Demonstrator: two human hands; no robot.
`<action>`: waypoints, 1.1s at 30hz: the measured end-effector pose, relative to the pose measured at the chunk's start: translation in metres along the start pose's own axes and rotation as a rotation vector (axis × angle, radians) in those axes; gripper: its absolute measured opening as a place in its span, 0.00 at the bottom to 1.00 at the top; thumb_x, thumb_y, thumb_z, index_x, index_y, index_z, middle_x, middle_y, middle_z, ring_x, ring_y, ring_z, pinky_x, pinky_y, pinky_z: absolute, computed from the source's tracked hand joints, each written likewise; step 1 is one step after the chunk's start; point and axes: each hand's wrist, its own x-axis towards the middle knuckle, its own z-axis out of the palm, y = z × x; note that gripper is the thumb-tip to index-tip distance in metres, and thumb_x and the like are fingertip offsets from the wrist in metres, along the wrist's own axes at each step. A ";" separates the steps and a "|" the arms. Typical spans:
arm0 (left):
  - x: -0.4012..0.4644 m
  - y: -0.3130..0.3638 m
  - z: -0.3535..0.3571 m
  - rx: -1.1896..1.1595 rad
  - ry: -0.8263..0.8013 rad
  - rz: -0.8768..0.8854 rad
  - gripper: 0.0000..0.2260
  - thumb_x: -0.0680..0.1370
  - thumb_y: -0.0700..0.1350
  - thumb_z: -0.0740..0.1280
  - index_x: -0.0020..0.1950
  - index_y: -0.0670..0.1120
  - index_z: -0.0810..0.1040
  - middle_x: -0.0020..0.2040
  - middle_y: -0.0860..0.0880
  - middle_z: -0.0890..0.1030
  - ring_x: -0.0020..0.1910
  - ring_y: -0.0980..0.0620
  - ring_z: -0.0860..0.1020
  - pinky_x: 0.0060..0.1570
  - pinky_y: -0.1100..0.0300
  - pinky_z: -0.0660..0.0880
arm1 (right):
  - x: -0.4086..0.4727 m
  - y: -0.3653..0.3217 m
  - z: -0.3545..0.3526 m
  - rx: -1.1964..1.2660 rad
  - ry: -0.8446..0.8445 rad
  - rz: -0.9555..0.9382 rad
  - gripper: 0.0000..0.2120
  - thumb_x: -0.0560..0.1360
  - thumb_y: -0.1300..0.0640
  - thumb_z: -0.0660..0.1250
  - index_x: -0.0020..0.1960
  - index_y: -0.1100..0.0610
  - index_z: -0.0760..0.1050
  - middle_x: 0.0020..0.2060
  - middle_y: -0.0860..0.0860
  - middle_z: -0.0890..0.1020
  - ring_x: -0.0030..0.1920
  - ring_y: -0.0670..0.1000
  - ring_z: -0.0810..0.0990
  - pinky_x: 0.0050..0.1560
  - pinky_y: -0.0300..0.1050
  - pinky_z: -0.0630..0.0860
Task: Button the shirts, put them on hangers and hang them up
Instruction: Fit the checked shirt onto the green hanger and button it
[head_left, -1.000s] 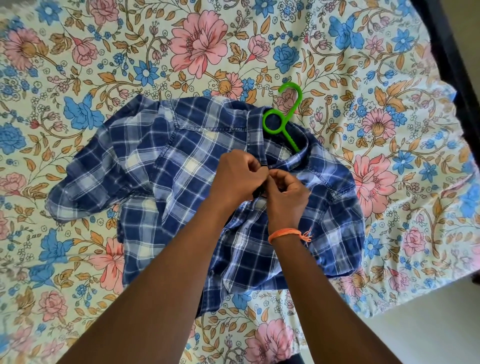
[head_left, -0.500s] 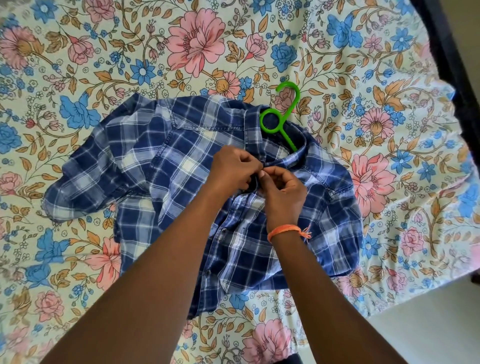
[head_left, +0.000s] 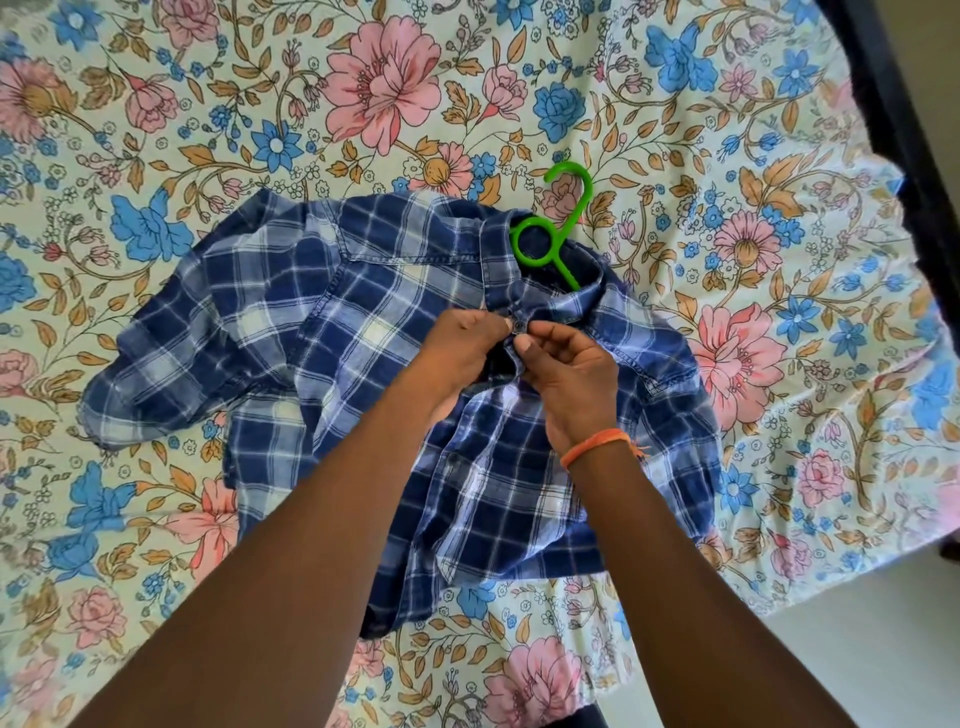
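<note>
I am pinching the front edge of the shirt (head_left: 395, 322) just below the collar with both hands: my left hand (head_left: 457, 348) is gripping the cloth on one side of a dark button (head_left: 518, 325), and my right hand (head_left: 571, 374), thumb and fingers curled, is holding the other side. The shirt is lying rumpled on the flowered bedsheet (head_left: 208, 104), one sleeve spreading left. The green hanger (head_left: 558, 228) is sitting inside the collar, its hook poking out above. Bare sheet is lying open on every side; the bed's edge is running close along the right, with pale floor (head_left: 857, 665) beyond.
</note>
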 end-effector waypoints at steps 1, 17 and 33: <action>0.000 -0.002 0.000 0.065 0.012 0.027 0.08 0.80 0.41 0.65 0.47 0.38 0.80 0.41 0.39 0.80 0.39 0.46 0.77 0.43 0.52 0.76 | 0.000 -0.001 -0.002 -0.008 -0.018 0.008 0.07 0.72 0.67 0.74 0.48 0.60 0.81 0.36 0.51 0.83 0.38 0.49 0.81 0.39 0.40 0.79; -0.004 -0.017 0.018 0.648 0.403 0.207 0.11 0.78 0.49 0.70 0.38 0.49 0.74 0.37 0.52 0.78 0.35 0.55 0.76 0.32 0.61 0.70 | 0.117 -0.086 0.038 -0.972 0.174 -0.293 0.30 0.74 0.48 0.73 0.69 0.62 0.68 0.65 0.60 0.75 0.65 0.60 0.73 0.64 0.53 0.70; -0.193 0.167 0.032 0.885 0.531 0.779 0.18 0.77 0.49 0.68 0.64 0.45 0.72 0.58 0.44 0.74 0.55 0.42 0.73 0.46 0.50 0.74 | -0.153 -0.300 -0.007 -0.659 -0.146 -0.861 0.04 0.75 0.60 0.72 0.49 0.60 0.83 0.39 0.50 0.80 0.40 0.40 0.76 0.44 0.34 0.72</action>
